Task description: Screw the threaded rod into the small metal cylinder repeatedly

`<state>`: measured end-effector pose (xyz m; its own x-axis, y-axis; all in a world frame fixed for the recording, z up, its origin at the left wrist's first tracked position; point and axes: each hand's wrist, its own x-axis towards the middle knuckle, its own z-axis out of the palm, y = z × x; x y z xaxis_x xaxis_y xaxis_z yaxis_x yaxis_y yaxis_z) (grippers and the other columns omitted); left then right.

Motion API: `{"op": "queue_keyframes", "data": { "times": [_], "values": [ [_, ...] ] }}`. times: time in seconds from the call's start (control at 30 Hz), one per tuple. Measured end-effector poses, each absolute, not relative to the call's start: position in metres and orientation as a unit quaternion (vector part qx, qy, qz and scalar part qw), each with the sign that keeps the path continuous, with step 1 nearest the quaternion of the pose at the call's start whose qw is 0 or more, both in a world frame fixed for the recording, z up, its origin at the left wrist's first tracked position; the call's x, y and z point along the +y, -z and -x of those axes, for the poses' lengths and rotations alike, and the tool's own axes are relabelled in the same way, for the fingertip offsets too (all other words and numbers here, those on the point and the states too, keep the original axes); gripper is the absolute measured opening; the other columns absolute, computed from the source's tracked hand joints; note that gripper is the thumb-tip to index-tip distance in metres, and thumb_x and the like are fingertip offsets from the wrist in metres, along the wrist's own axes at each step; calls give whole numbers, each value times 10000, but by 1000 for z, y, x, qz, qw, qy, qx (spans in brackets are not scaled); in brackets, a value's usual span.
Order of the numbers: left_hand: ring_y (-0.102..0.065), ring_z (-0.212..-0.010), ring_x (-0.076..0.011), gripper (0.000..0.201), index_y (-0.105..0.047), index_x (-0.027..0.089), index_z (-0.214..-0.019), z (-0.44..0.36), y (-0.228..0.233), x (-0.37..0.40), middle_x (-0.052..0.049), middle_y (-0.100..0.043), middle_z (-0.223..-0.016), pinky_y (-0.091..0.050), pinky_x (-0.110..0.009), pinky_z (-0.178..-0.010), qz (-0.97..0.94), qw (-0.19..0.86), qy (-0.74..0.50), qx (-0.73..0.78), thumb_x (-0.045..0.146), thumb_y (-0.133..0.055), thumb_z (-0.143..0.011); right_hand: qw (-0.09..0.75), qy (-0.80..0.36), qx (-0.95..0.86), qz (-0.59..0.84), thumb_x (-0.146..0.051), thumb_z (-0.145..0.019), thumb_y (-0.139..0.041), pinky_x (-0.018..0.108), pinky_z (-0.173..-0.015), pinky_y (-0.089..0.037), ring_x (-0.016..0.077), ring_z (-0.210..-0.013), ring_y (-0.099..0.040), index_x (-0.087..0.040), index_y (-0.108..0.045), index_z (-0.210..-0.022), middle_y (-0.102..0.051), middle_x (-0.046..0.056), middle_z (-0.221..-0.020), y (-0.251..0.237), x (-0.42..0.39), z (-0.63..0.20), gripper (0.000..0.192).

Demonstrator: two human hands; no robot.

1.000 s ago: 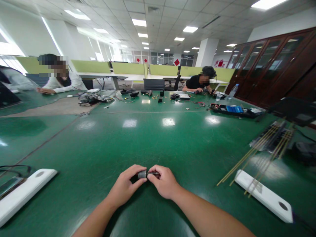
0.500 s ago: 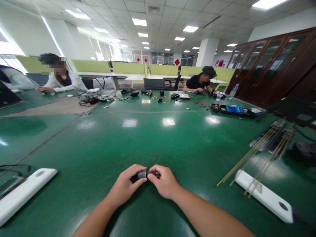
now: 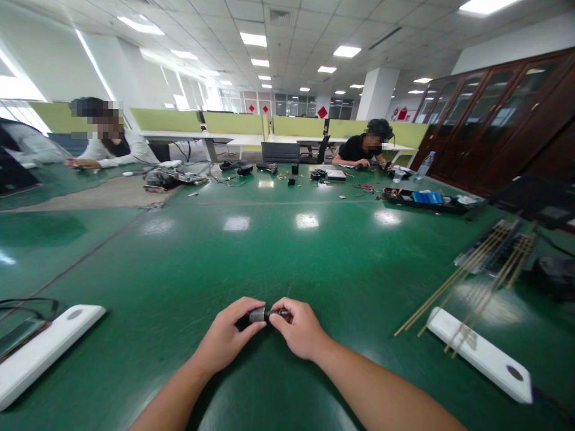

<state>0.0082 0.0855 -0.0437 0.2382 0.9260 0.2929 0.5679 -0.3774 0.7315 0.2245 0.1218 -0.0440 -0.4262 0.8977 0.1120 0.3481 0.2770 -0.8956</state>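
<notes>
My left hand (image 3: 228, 338) is closed around a short grey metal cylinder (image 3: 257, 315), pinched between thumb and fingers. Against the cylinder's right end sits a dark, narrow, ridged shaft-like piece (image 3: 275, 313), gripped by the thumb and fingers of my right hand (image 3: 300, 330). Both pieces lie in one line, level, just above the green table (image 3: 287, 263). Whether they are joined or only touching I cannot tell. My fingers hide the far part of each piece.
White bars lie at left (image 3: 49, 353) and right (image 3: 480, 353), with thin wooden sticks (image 3: 444, 293) over the right one. Across the table are a black tray (image 3: 422, 200), a plastic bottle (image 3: 424, 164), loose electronic parts (image 3: 173, 176) and two people (image 3: 119, 146) (image 3: 362, 148).
The grey cylinder and my left hand have shifted very slightly left and up. My right hand keeps almost the same place and grip.
</notes>
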Motion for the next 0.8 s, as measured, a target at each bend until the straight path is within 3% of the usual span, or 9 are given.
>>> {"op": "queue_keyframes", "data": {
  "times": [0.8],
  "values": [
    [-612,-1064,-215,297,-622,263,-1213,-7,42,86,-71,-643,-1148,-502,-361,-952,-748,226,-373,500,330,-649,-925,322,-432,-728,424,-323,-902,-606,231,-608,-387,134,-663,-553,-205,-699,-949,-646,-5,-752,40,121,-225,157]
  ]
}}
